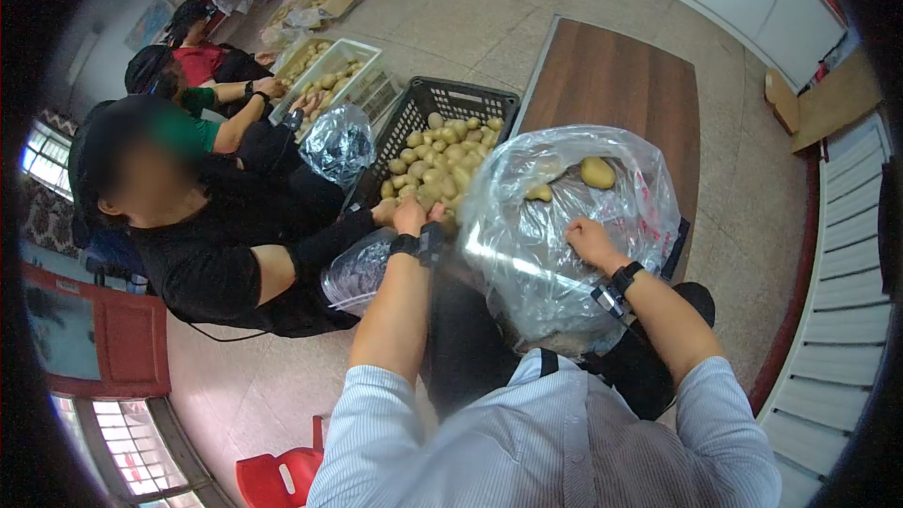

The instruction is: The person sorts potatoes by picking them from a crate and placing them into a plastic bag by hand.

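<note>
My left hand [411,215] reaches to the near edge of a black crate [463,87] full of potatoes [442,158]. Its fingertips are hidden among the potatoes and close to a co-worker's hand [384,213]. Over a large clear plastic bag [527,292] is my right hand [593,241], its fingers curled closed. Whatever they grip, if anything, is hidden. The bag lies wide open in front of me. One round potato [597,172] and a smaller piece of potato [539,192] show inside it. Both my wrists carry black bands.
A brown wooden table [611,75] stands ahead, behind the bag. At my left sits a co-worker in black [207,235] beside another clear bag [362,268]. Farther off, other people work at a white crate [353,56] of potatoes. A red stool [273,480] stands behind at lower left.
</note>
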`<control>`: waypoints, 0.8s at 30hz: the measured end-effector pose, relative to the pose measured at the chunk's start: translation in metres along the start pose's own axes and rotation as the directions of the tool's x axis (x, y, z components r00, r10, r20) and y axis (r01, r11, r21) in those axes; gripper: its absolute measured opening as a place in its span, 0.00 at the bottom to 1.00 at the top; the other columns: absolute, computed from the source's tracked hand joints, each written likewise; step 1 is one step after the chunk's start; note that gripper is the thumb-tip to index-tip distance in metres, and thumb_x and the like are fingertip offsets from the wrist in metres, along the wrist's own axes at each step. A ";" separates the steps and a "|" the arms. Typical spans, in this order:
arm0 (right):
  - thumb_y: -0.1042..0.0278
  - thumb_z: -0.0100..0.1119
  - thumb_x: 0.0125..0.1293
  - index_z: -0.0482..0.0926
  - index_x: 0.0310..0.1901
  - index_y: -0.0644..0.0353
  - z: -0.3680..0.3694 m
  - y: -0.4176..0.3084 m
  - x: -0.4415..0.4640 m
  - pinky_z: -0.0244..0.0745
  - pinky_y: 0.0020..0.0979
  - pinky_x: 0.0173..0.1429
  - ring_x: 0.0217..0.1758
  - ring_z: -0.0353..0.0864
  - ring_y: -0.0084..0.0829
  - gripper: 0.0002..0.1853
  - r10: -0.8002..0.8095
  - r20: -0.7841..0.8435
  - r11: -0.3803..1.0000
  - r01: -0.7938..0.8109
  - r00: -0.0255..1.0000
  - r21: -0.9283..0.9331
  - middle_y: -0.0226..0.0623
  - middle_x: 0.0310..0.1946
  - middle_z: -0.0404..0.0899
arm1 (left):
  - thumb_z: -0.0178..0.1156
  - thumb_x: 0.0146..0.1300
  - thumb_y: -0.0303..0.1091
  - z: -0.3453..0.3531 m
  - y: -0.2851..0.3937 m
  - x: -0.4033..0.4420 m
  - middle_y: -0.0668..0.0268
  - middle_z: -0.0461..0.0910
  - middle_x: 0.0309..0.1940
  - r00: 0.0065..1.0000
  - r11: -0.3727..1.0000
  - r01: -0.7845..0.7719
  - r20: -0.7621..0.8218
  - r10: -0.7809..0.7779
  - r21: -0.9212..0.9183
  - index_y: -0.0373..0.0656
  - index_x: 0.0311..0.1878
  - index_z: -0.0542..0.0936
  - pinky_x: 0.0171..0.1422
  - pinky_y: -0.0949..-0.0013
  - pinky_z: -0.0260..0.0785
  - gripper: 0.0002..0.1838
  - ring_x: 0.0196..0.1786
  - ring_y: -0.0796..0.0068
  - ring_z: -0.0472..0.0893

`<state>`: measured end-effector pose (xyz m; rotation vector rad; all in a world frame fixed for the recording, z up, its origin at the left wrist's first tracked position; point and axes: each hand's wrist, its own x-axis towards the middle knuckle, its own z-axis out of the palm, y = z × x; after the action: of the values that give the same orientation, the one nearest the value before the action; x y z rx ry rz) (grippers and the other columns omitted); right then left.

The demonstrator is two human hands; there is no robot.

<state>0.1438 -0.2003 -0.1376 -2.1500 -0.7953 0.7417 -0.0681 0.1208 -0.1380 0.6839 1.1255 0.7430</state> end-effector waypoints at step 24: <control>0.71 0.60 0.53 0.71 0.56 0.60 -0.061 -0.014 0.071 0.68 0.46 0.62 0.57 0.72 0.53 0.26 -0.327 -0.279 0.811 0.116 0.903 -0.574 0.51 0.55 0.70 | 0.50 0.70 0.36 0.087 0.020 -0.083 0.61 0.77 0.37 0.873 0.957 0.144 0.422 -0.243 0.253 0.39 0.50 0.70 0.34 0.63 0.75 0.12 0.31 0.65 0.78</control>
<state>0.2283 -0.1671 -0.1096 -2.5197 -1.1296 -0.0465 -0.0090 0.0560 -0.0530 0.8584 0.8323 0.2657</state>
